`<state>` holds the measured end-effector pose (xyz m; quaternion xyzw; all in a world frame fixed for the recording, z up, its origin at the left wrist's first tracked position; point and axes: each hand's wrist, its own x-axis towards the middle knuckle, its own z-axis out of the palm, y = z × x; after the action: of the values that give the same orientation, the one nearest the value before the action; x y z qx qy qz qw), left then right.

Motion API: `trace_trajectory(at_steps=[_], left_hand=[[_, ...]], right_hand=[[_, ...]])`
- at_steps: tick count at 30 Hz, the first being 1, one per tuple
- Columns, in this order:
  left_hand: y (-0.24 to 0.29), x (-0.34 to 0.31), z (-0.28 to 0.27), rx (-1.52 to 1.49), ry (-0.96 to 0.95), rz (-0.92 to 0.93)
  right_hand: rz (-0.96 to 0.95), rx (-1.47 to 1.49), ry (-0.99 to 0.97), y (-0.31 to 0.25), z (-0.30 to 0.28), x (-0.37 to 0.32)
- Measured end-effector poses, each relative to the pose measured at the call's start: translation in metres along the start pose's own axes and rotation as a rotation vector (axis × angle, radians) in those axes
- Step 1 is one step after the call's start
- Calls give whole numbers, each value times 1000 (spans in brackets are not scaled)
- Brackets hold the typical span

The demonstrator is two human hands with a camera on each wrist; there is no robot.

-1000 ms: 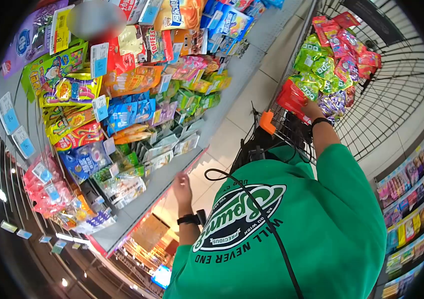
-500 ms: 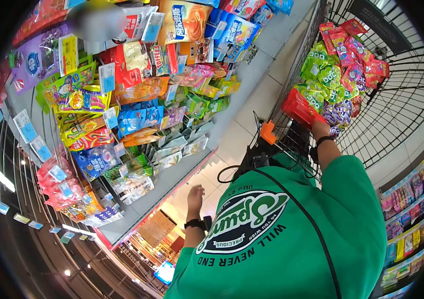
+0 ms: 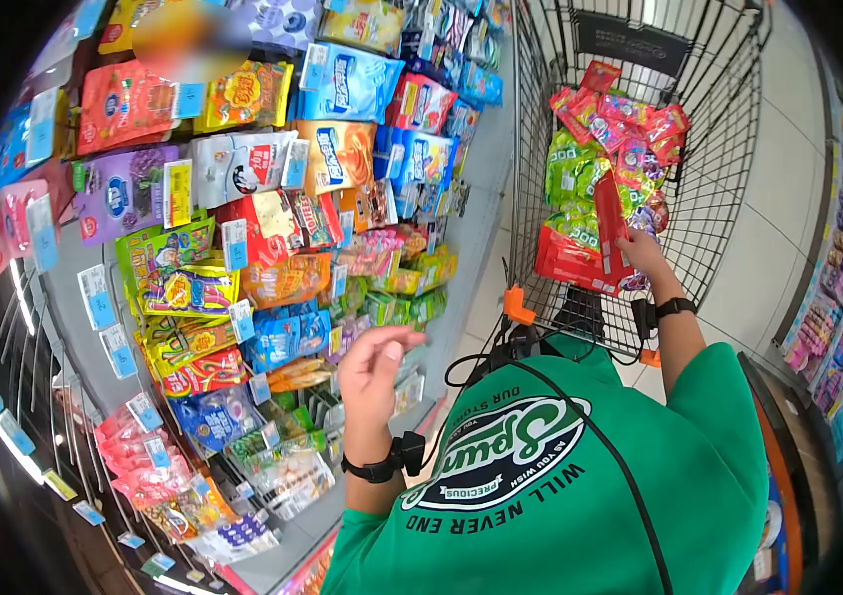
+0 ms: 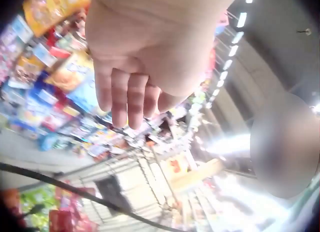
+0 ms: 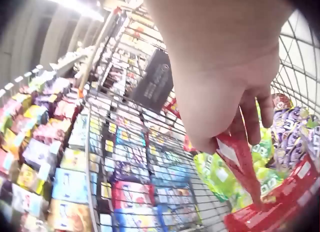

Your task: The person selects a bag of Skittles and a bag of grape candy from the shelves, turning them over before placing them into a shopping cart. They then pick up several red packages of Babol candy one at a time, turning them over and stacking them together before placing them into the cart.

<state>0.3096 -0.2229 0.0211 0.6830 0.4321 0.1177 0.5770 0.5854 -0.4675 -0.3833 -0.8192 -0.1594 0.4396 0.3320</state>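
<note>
My right hand (image 3: pixel 646 255) pinches the edge of a red packet (image 3: pixel 610 223) over the cart, just above another red packet (image 3: pixel 570 263). The right wrist view has the hand (image 5: pixel 227 87) with thumb and fingers on the upright red packet (image 5: pixel 240 164); a second red packet (image 5: pixel 280 204) lies below it. Green packets (image 3: pixel 572 169) and pink-red packets (image 3: pixel 630 119) are heaped beside them. Raised near the shelf, my left hand (image 3: pixel 372 377) holds nothing, its fingers loosely bent; in the left wrist view this hand (image 4: pixel 145 57) hangs with relaxed fingers.
Shelves of bagged sweets (image 3: pixel 288 253) with price tags stand on the left. The wire cart (image 3: pixel 719 149) is ahead, with orange corner pieces (image 3: pixel 517 305) near me. Another stocked shelf (image 3: pixel 828 297) runs along the right. A black cable (image 3: pixel 605 436) crosses the shirt.
The view has turned, so the cart appears more upright and central. My left hand has risen beside the shelf. In my right hand a red packet now stands upright, apart from another red one below.
</note>
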Motion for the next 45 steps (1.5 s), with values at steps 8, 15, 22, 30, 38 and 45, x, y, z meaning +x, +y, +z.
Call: trace_trajectory(at_steps=[8,15,22,30,38,45], left_hand=[[24,9,-12,246,-335,403],[-32,-38,-80,-345,-452,510],[-110,-93,-211,-403,257,339],[-127,-108,-274,-580,665,464],[-149,-92,-281,-588,621,452],[-142,-88,-289,-638,594,459]], right_hand=[[-405,180,411,-217,-32,-143],[-1289,-239,143,-401,69,-315],[-1497,-293,-202,-448,175,-345],[-1481,-307,-179,-481,226,-358],[-1395,-317,-95,-482,236,-360],[-1376,-290,-53,-482,242,-364]])
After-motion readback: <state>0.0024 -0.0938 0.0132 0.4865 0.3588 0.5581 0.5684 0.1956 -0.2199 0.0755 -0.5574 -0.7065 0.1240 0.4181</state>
